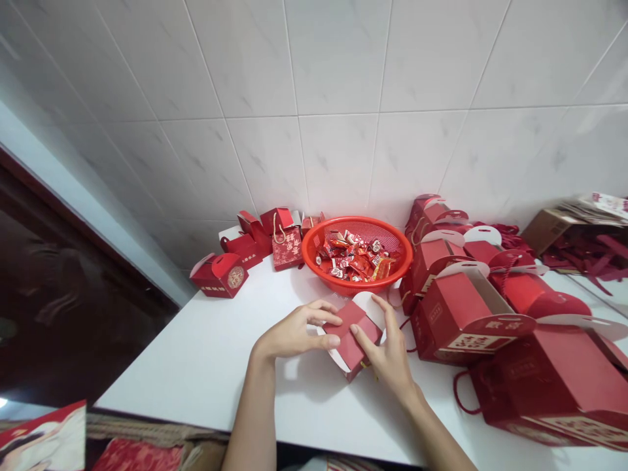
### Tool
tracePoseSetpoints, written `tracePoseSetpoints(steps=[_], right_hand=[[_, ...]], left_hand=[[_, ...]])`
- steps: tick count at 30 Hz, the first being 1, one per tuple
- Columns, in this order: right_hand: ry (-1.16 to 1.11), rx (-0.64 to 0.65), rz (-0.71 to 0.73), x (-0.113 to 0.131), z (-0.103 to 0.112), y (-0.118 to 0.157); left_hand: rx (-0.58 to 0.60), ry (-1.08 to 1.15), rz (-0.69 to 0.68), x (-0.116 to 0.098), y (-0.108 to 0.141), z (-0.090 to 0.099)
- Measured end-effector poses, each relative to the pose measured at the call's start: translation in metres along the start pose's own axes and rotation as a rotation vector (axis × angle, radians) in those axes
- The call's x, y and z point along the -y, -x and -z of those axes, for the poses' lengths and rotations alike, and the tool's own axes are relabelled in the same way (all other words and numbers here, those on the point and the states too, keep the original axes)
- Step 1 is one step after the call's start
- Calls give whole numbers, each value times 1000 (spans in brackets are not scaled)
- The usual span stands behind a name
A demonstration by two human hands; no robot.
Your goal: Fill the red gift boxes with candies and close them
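Note:
A small red gift box (350, 343) with white rounded end flaps rests on the white table in front of me. My left hand (297, 332) grips it from the left, fingers curved over its top panel and thumb along the near side. On the right, my right hand (388, 350) holds the same box, thumb pressing on the top and fingers around the far flap and side. Just behind it stands a red plastic basket (406, 258) with wrapped candies (360, 258) in it. The inside of the box is hidden.
Several larger red boxes (454, 311) with cord handles crowd the right side of the white table (196, 366). At the back left stand a small red box (219, 275) and a red paper bag (287, 247). A cardboard carton (549, 230) lies far right, against the tiled wall.

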State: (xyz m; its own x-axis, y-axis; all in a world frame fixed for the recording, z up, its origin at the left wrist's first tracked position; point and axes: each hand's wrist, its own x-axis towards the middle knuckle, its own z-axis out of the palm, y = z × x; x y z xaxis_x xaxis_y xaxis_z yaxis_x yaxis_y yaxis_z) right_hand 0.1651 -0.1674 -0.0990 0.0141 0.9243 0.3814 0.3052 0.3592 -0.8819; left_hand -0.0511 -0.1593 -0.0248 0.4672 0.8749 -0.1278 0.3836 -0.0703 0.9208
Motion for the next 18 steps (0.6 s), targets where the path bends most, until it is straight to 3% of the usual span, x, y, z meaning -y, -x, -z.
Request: tracePoseSetpoints(steps=[5, 18], right_hand=[[-6, 16, 11, 0, 1, 0], [-46, 117, 38, -9, 7, -6]], left_hand=[[59, -26, -27, 6, 0, 4], [9, 4, 63, 12, -3, 2]])
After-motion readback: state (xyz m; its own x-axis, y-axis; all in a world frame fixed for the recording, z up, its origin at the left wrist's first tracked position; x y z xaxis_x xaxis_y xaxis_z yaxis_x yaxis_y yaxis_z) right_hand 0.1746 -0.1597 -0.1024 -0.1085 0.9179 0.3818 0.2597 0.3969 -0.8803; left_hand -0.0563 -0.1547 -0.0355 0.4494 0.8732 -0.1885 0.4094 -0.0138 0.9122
